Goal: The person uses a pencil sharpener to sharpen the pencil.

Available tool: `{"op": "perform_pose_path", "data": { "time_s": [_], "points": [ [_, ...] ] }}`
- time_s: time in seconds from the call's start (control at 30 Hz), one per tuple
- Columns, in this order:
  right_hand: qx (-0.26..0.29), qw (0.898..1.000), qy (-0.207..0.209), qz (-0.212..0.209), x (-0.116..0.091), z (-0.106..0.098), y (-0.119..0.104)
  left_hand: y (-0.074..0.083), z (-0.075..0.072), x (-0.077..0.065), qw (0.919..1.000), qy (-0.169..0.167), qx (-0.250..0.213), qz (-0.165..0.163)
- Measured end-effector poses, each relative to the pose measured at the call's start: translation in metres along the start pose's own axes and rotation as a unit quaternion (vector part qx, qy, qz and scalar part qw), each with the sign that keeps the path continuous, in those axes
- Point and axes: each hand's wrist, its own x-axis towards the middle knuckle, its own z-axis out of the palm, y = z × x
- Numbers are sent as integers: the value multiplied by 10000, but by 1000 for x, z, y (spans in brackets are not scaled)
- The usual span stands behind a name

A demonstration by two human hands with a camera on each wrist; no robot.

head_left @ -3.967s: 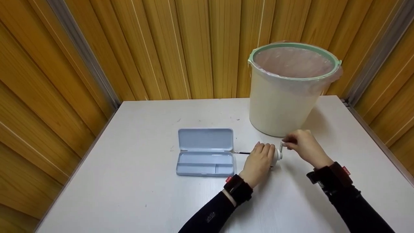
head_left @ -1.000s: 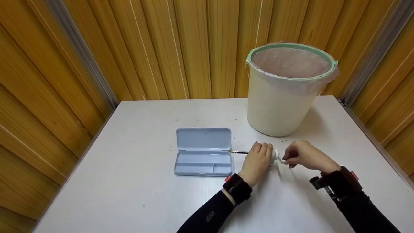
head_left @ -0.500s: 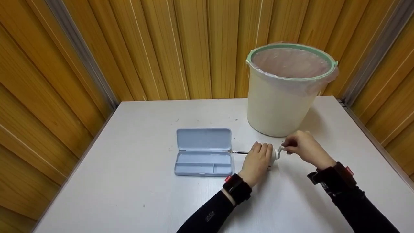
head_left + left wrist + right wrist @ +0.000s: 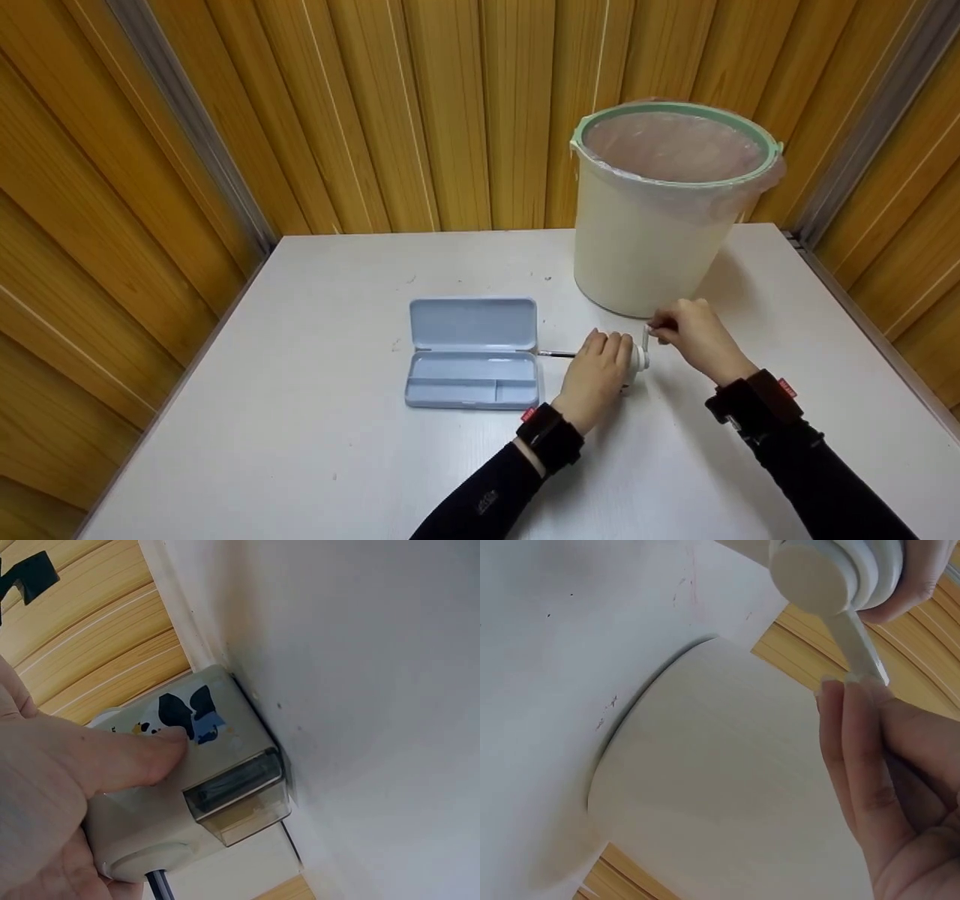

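Observation:
My left hand (image 4: 596, 379) grips a white crank pencil sharpener (image 4: 244, 731) on the table and hides most of it in the head view. The thumb lies across its printed side; a see-through shavings drawer (image 4: 246, 816) shows at one face. From its left end sticks a dark pencil (image 4: 557, 354), the tip hidden inside. My right hand (image 4: 694, 337) pinches the end of the crank handle (image 4: 859, 646) between thumb and fingertips. In the head view the crank points away from me, up from the hub at the sharpener's right end.
A light blue pencil case (image 4: 472, 324) lies open to the left, its divided tray near the pencil's outer end. Behind my right hand stands a cream bin (image 4: 645, 240) with a green rim and pinkish liner. Wood-patterned walls (image 4: 450, 112) enclose the white table (image 4: 262, 420).
My right hand has gone round with the crank, low and near me one second ago, now up at the far side. The left hand, sharpener and pencil stay in place.

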Motion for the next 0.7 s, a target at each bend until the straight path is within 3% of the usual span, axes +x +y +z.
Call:
{"op": "perform_pose_path", "data": {
  "time_s": [0.7],
  "points": [
    [299,9992,-195,158,10,22,24,-2,1,0,9999,46,122,79]
  ]
}}
